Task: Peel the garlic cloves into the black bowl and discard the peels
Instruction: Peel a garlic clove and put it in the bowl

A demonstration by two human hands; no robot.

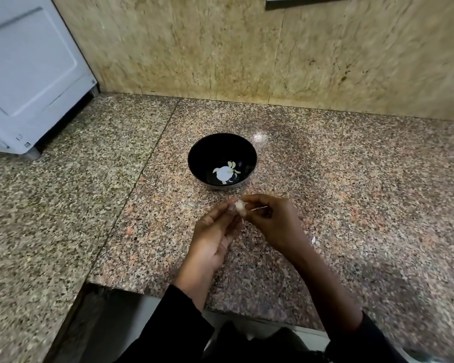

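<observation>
Holding the garlic clove up over the granite counter, you have both hands working on it just in front of you. Your left hand pinches the clove at its fingertips, palm turned up, and your right hand closes thumb and fingers on the clove's other side, apparently picking at the skin. A thin pale strand trails from under your right fingers; whether it is peel or stem is too small to tell.

To your right, a small white scrap, probably peel, lies loose on the counter, well apart from your hands.

Beyond the hands sits the black bowl, with a few peeled cloves at its bottom around a bright white glare patch.

The risks, as I judge them: the clove could slip from your pinch and roll off the near counter edge, since you hold it in the air rather than over the bowl. Flakes of skin could also drift into the bowl among the clean cloves, or scatter like that scrap and get missed when you discard the peels.
</observation>
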